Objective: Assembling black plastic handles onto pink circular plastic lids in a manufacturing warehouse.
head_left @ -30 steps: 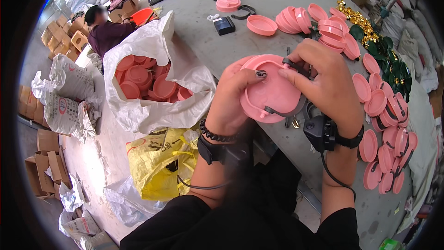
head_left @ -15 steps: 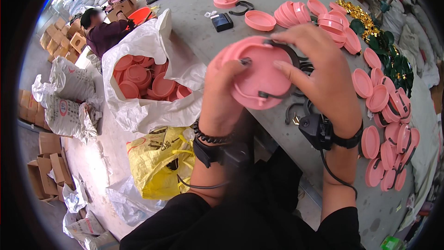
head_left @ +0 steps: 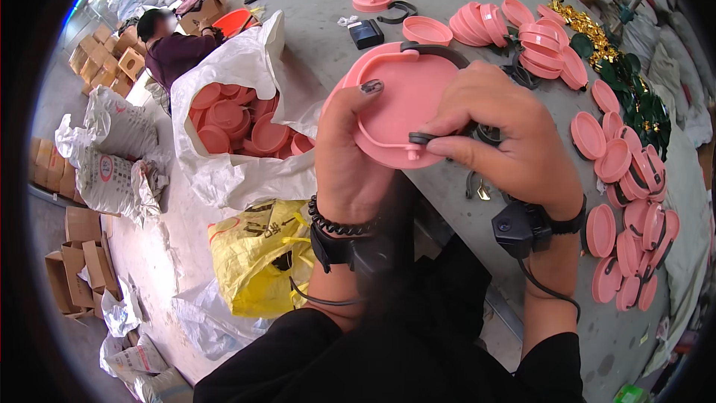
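A round pink plastic lid [head_left: 399,104] with a raised rim is in my left hand [head_left: 344,138], whose thumb lies over its left edge. A black strap [head_left: 434,50] is joined to the lid's top edge and runs behind my right fingers. My right hand [head_left: 514,130] pinches the strap's free end beside a small pink peg on the lid's lower rim. Whether that end is seated on the peg I cannot tell. Below the right hand, more black straps lie on the grey table [head_left: 328,37], partly hidden.
Pink lids [head_left: 544,48] lie heaped at the table's far right, and lids with straps [head_left: 634,231] down its right side. A white sack [head_left: 231,172] of pink lids and a yellow bag [head_left: 257,269] stand left. Beyond sits another person [head_left: 179,52] by an orange basin.
My right thumb and fingers have come down from the lid's upper right onto the strap's end at the lower rim. The lid has shifted slightly left and up in my left hand.
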Available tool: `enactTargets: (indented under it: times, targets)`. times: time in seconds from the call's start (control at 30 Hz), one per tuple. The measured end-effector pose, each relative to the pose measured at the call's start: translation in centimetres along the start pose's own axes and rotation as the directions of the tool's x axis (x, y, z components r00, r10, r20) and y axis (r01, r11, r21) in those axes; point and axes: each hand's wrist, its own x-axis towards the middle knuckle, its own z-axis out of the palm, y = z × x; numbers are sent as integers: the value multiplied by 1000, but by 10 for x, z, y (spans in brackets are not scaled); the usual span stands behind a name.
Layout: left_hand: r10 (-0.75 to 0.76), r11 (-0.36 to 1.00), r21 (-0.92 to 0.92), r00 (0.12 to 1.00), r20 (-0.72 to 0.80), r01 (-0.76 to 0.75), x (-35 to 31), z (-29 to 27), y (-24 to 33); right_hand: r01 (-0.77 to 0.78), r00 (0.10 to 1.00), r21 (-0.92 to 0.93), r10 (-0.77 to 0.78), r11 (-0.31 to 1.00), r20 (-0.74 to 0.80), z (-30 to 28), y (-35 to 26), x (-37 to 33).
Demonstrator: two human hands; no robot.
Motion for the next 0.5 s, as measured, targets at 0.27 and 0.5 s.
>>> enactTargets:
  times: [0.27,0.5]
  targets:
    - [-86,994,-71,991,-103,79,3,-9,-6,11,997,-12,-10,1000,71,1,-1,-3]
    - [-149,980,-141,988,-48,141,1,-6,-13,-21,987,21,18,1000,163,-8,2,-5]
